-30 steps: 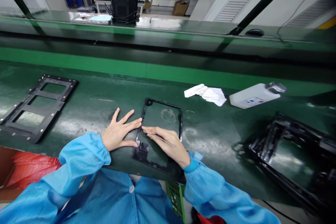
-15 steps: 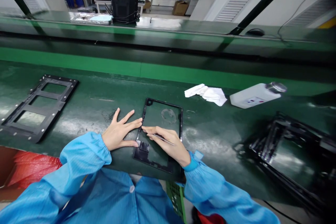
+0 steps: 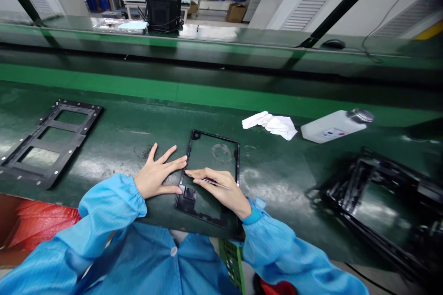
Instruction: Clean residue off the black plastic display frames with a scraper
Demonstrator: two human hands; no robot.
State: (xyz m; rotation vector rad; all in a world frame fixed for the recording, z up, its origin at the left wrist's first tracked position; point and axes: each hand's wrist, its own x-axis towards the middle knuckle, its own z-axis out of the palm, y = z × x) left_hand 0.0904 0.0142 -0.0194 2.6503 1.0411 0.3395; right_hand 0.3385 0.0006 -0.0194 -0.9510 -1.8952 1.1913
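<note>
A thin black rectangular frame (image 3: pixel 238 161) lies flat on the green bench in front of me, with a wider black panel at its near end. My left hand (image 3: pixel 159 173) rests with its fingers spread, the fingertips and thumb touching the frame's left edge. My right hand (image 3: pixel 219 186) reaches across the frame's opening and pinches a thin metal tool (image 3: pixel 216 184), which looks like tweezers. Its fingertips are at the left edge of the frame, just below my left index finger; they hide the tool's tip.
At left lies a black fixture plate (image 3: pixel 69 140) with three openings. Beyond the frame are crumpled white tissue (image 3: pixel 273 124) and a white bottle (image 3: pixel 334 126) with a metal cap. Several stacked black frames (image 3: pixel 353 184) sit at right. A box with red wrap (image 3: pixel 44 221) stands at lower left.
My right hand has slid slightly toward me along the frame's left edge, still gripping the thin tool. My left hand stays in place on the frame.
</note>
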